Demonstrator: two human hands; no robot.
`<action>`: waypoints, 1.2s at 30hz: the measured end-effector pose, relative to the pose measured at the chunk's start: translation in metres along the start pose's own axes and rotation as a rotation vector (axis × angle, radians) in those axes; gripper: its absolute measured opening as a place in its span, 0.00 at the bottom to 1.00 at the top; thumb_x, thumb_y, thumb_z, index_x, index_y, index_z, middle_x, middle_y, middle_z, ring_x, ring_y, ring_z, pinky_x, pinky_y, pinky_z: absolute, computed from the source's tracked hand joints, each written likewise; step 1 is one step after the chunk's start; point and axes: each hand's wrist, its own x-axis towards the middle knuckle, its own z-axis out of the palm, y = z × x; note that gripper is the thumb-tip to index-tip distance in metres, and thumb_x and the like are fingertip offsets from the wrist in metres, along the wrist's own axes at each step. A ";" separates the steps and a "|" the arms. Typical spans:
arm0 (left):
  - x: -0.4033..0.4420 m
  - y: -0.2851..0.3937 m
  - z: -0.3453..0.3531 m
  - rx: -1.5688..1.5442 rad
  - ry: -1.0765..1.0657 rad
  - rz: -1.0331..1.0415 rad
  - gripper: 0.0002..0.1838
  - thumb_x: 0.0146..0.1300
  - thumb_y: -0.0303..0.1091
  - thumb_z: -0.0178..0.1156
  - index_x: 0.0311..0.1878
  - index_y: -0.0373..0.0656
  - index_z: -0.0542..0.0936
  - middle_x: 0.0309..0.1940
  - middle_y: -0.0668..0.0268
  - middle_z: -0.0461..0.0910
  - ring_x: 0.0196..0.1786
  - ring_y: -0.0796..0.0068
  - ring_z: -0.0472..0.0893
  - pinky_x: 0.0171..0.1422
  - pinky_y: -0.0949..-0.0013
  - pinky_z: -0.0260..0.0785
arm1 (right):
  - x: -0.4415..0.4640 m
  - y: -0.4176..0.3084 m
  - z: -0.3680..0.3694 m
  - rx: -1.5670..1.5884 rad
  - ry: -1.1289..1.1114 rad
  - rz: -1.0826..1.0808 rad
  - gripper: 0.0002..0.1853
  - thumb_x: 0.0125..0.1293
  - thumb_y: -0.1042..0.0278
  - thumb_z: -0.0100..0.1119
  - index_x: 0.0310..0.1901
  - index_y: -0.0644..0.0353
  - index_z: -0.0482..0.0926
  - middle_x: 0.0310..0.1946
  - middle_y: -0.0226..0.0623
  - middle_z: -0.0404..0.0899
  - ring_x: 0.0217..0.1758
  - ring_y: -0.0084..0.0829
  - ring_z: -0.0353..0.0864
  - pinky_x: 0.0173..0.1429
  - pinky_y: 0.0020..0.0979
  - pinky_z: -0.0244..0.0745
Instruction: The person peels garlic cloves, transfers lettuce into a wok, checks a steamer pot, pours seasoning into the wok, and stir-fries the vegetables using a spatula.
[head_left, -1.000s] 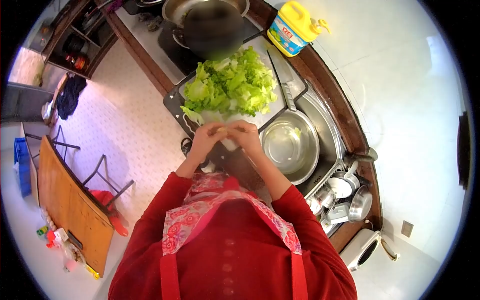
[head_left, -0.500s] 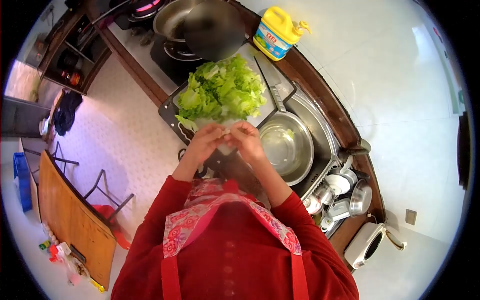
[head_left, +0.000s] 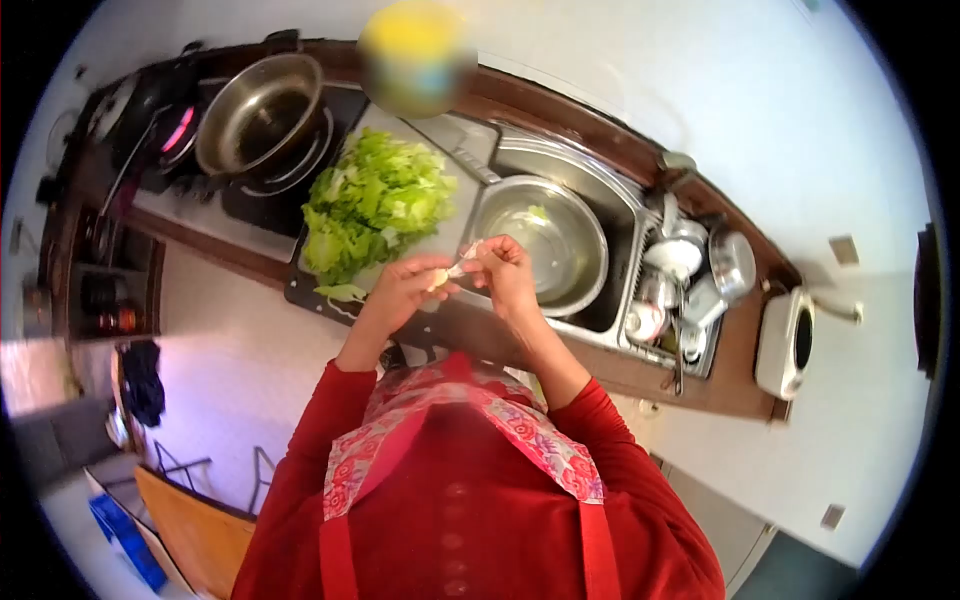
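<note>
In front of my chest, my left hand (head_left: 405,290) is closed on a small pale yellow clove (head_left: 438,279), which looks like garlic. Close beside it, my right hand (head_left: 505,275) pinches a thin whitish skin (head_left: 470,255) that reaches toward the clove. Both hands are over the front edge of the cutting board (head_left: 450,235). Torn green lettuce (head_left: 380,200) is heaped on the board just beyond my left hand. To the right, a steel basin (head_left: 575,250) with a bit of leaf in it sits in the sink.
A knife (head_left: 470,162) lies at the board's back right. At the left, a pan (head_left: 215,135) stands on the stove near a glowing burner (head_left: 178,130). Dishes and pots fill a rack (head_left: 625,335) right of the sink. A blurred yellow bottle (head_left: 415,50) stands behind the board.
The view has turned toward the right, showing more of the sink and counter. My hands have drawn slightly apart, and the clove and whitish skin now show between them.
</note>
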 end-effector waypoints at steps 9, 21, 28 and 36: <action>-0.001 0.000 0.021 0.065 -0.172 -0.117 0.13 0.66 0.26 0.53 0.52 0.32 0.76 0.44 0.57 0.80 0.42 0.75 0.78 0.44 0.75 0.71 | -0.044 -0.062 -0.032 0.879 0.333 0.418 0.07 0.61 0.78 0.56 0.41 0.62 0.72 0.30 0.34 0.76 0.29 0.27 0.77 0.34 0.26 0.74; -0.016 -0.008 0.021 0.453 -0.127 -0.055 0.06 0.62 0.25 0.58 0.42 0.35 0.78 0.28 0.68 0.79 0.28 0.82 0.74 0.34 0.78 0.67 | -0.091 -0.112 0.011 0.225 0.286 0.281 0.02 0.58 0.77 0.58 0.30 0.66 0.80 0.20 0.29 0.79 0.22 0.14 0.74 0.24 0.20 0.68; -0.026 -0.010 0.037 0.264 -0.449 -0.312 0.05 0.61 0.24 0.57 0.40 0.37 0.76 0.34 0.64 0.77 0.32 0.77 0.75 0.36 0.76 0.65 | -0.136 -0.096 0.005 0.872 0.468 0.551 0.02 0.57 0.77 0.57 0.31 0.67 0.77 0.24 0.36 0.79 0.24 0.23 0.78 0.28 0.25 0.75; -0.002 -0.031 0.046 -0.168 -0.337 -0.498 0.11 0.66 0.26 0.50 0.49 0.33 0.73 0.51 0.49 0.74 0.49 0.63 0.77 0.55 0.66 0.70 | -0.350 0.069 -0.154 -0.357 0.849 0.677 0.06 0.55 0.78 0.55 0.35 0.67 0.79 0.24 0.36 0.79 0.26 0.24 0.79 0.33 0.26 0.76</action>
